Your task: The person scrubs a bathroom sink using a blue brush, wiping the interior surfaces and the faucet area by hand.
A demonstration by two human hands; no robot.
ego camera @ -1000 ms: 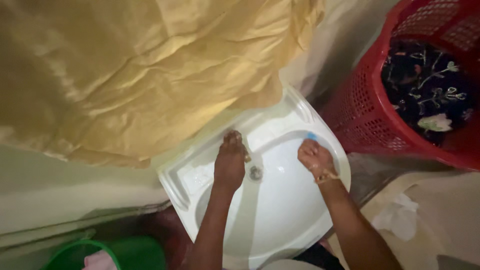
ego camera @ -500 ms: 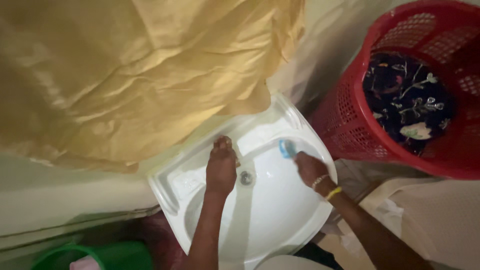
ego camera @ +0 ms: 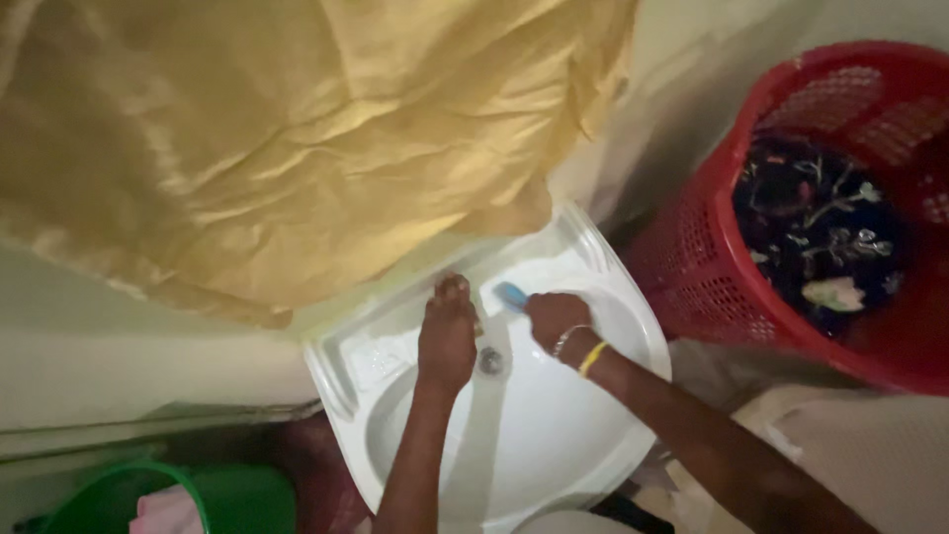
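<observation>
Head view: since half a second ago, the blue brush (ego camera: 511,294) has been carried from the sink's (ego camera: 603,297) right rim toward the tap (ego camera: 490,360) at its back edge. The right hand (ego camera: 556,318) is clamped on the brush; the left hand (ego camera: 447,336) lies flat beside the tap, fingers together, holding nothing. Water could be flicked onto the yellow cloth (ego camera: 297,138) overhanging the back corner, or the wet brush dropped into the bowl.
</observation>
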